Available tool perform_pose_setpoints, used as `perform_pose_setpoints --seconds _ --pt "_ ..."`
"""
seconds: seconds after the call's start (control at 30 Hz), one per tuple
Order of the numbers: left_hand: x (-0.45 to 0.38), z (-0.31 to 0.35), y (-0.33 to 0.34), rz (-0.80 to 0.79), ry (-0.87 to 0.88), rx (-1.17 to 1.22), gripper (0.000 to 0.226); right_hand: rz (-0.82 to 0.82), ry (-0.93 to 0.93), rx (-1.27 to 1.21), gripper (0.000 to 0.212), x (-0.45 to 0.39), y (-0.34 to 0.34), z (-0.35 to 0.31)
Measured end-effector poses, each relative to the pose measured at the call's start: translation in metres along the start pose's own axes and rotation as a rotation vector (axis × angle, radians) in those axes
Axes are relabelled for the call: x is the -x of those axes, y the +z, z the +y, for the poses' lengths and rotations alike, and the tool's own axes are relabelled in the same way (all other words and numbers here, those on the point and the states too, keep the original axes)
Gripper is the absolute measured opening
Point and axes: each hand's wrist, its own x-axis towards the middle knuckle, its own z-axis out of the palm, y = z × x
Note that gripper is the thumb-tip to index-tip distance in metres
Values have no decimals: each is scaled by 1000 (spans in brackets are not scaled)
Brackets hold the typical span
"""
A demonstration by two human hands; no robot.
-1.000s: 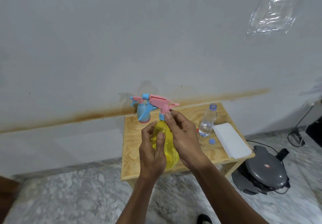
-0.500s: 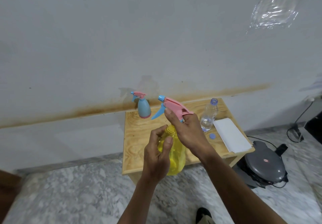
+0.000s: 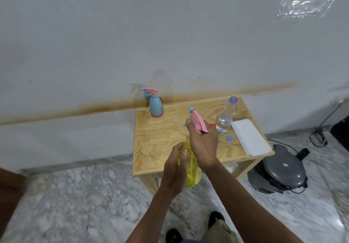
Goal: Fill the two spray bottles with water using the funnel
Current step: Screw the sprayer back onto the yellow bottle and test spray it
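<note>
Left hand (image 3: 174, 169) wraps the body of the yellow spray bottle (image 3: 190, 174), holding it upright in the air at the near edge of the wooden table (image 3: 160, 148); the grip low on the body likely serves to steady the bottle and leave the neck free. Right hand (image 3: 203, 144) is closed on the pink trigger head (image 3: 198, 122) with its blue nozzle pointing up and away; the head is lifted and tilted to the right of the bottle. Whether its dip tube is fully clear of the neck cannot be told, as the hand covers that spot. Judged step: removing the sprayer to open the bottle for filling. The blue spray bottle (image 3: 155, 106) stands at the far left corner of the table against the wall, sprayer still fitted, apparently waiting its turn. The clear water bottle (image 3: 226, 116) stands uncapped at the far right, partly full, its blue cap (image 3: 229, 138) lying on the wood just in front of it. A red item (image 3: 213, 125) peeks out behind the right hand beside the water bottle, possibly the funnel; too hidden to confirm. A white folded sheet (image 3: 249, 138) lies along the right edge.
</note>
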Motion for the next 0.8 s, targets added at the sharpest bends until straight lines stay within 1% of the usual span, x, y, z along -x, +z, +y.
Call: perform_pose_setpoints --seconds 0.03,0.13,0.17,0.23,0.27,0.3,0.4,0.5,0.53,0.57,0.67,0.7,0.8 --pt "3 -6 3 7 -3 -17 32 -14 23 19 18 -1 1 6" --pt "14 -25 10 80 -31 -51 35 -120 113 70 27 -6 3 21" --pt "17 -30 11 111 -47 -60 34 -159 113 117 31 -7 3 26" --pt "23 -38 13 147 -67 -85 23 -206 59 213 38 -10 5 37" --pt "27 -42 15 150 -70 -88 19 -204 33 238 39 -10 6 43" --pt "30 -46 16 146 -77 -86 21 -190 18 251 39 -10 8 50" --pt "40 -62 22 124 -125 -47 40 -128 -8 266 36 -8 13 70" --pt "49 -74 25 135 -158 -52 60 -103 0 262 34 -5 18 82" --pt "50 -76 25 136 -168 -69 63 -105 16 277 34 -4 18 85" --pt "52 -78 25 135 -183 -84 61 -111 35 287 36 -4 18 86" --pt "56 -83 24 124 -221 -101 45 -154 76 345 45 -3 16 92" --pt "58 -86 23 127 -226 -105 44 -167 82 372 47 -3 16 94" --pt "63 -91 23 136 -220 -111 55 -195 77 428 50 -3 17 102"
